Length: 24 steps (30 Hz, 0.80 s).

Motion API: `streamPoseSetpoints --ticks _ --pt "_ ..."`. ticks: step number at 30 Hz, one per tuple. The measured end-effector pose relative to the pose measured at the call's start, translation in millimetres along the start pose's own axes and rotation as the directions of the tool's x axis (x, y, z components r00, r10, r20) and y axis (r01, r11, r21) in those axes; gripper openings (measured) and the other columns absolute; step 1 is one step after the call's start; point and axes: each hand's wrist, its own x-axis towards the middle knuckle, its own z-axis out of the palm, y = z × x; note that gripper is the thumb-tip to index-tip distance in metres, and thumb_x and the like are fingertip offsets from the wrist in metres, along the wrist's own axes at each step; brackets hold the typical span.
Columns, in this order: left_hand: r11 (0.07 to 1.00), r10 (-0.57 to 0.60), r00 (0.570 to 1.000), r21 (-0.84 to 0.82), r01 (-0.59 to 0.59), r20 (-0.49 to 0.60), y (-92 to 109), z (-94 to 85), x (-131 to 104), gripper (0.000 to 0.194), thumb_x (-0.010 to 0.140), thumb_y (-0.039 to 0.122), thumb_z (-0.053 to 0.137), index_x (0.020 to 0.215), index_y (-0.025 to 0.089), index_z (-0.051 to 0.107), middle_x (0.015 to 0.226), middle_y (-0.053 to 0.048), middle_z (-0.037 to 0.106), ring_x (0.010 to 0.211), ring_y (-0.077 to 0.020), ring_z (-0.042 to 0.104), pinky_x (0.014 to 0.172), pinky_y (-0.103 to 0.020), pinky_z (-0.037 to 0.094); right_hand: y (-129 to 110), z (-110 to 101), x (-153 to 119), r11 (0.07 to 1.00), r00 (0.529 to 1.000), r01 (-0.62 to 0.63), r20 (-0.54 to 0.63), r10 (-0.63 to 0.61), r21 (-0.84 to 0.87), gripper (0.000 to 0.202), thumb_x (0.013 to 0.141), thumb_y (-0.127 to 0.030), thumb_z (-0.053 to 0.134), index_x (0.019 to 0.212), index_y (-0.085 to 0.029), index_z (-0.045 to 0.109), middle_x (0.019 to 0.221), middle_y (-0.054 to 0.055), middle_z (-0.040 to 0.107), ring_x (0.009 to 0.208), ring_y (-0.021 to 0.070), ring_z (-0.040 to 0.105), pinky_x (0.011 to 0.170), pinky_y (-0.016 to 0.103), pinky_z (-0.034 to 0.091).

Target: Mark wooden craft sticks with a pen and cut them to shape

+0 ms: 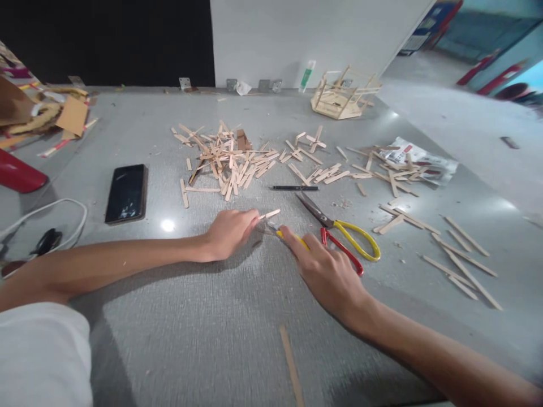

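Note:
My left hand (pixel 232 233) is closed, pinching a short wooden craft stick (pixel 272 214) whose end sticks out past the fingertips. My right hand (pixel 324 265) is wrapped around a yellow-handled tool (pixel 302 243) with a small metal tip. That tip is close to the stick, just right of my left fingers; most of the tool is hidden by the hand, so its kind is unclear. Beside my right hand lie scissors (pixel 324 219) with a yellow handle loop, and a red handle (pixel 344 252). A black pen (pixel 294 187) rests beyond them.
Loose craft sticks (pixel 231 164) form a pile beyond my hands, with more sticks (pixel 460 260) at right. A phone (pixel 126 193) and white cable (pixel 80 226) lie left. Further back are a stick frame (pixel 339 104), a glue tube (pixel 307 76) and a plastic packet (pixel 443 167).

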Motion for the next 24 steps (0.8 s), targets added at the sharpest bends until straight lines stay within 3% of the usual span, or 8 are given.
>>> streamPoseSetpoints --ticks 7,10,14,19,24 --pt "0.999 0.016 1.000 -0.045 -0.016 0.004 1.6 -3.9 -0.3 0.039 0.113 0.032 0.034 0.081 0.020 0.053 0.062 0.003 0.053 0.049 -0.0110 0.041 0.054 -0.025 0.026 16.9 -5.0 10.4 0.991 0.990 0.130 -0.046 -0.131 -0.030 0.061 0.094 0.003 0.049 0.149 -0.020 0.063 0.092 0.007 0.071 0.074 0.0187 0.067 0.054 0.027 0.044" --pt "0.998 0.005 1.000 -0.055 -0.004 0.002 2.7 -4.1 -1.3 0.036 0.111 0.030 0.036 0.081 0.020 0.051 0.061 0.004 0.051 0.049 -0.0106 0.041 0.053 -0.025 0.025 16.9 1.7 6.9 1.000 1.000 0.002 -0.005 -0.002 -0.002 0.063 0.093 0.002 0.049 0.149 -0.023 0.063 0.088 0.005 0.070 0.063 0.0161 0.063 0.051 0.027 0.039" --pt "0.998 -0.029 0.999 -0.054 0.028 -0.018 2.5 -3.2 -2.9 0.034 0.110 0.028 0.035 0.079 0.021 0.048 0.058 0.006 0.046 0.046 -0.0098 0.036 0.051 -0.025 0.023 18.4 10.0 2.3 0.972 0.972 -0.233 0.020 0.232 0.015 0.051 0.098 -0.008 0.049 0.144 -0.018 0.068 0.070 0.002 0.064 0.052 0.0151 0.057 0.048 0.026 0.030" --pt "0.998 -0.042 0.999 -0.038 0.042 -0.018 1.7 -2.8 -4.1 0.034 0.110 0.031 0.036 0.080 0.021 0.049 0.058 0.005 0.046 0.047 -0.0107 0.036 0.052 -0.026 0.023 16.0 10.0 1.7 0.985 0.992 -0.127 0.013 0.126 0.116 0.052 0.102 -0.010 0.046 0.149 -0.023 0.065 0.078 0.003 0.068 0.054 0.0127 0.056 0.049 0.025 0.030" --pt "0.998 -0.056 0.998 0.025 0.056 0.020 4.5 -3.6 -3.1 0.035 0.112 0.032 0.033 0.085 0.021 0.052 0.063 0.003 0.050 0.051 -0.0125 0.040 0.055 -0.026 0.025 10.8 9.1 4.2 0.982 0.992 -0.126 -0.011 0.129 0.141 0.047 0.107 -0.016 0.046 0.148 -0.025 0.067 0.079 0.003 0.069 0.051 0.0114 0.053 0.048 0.026 0.025"
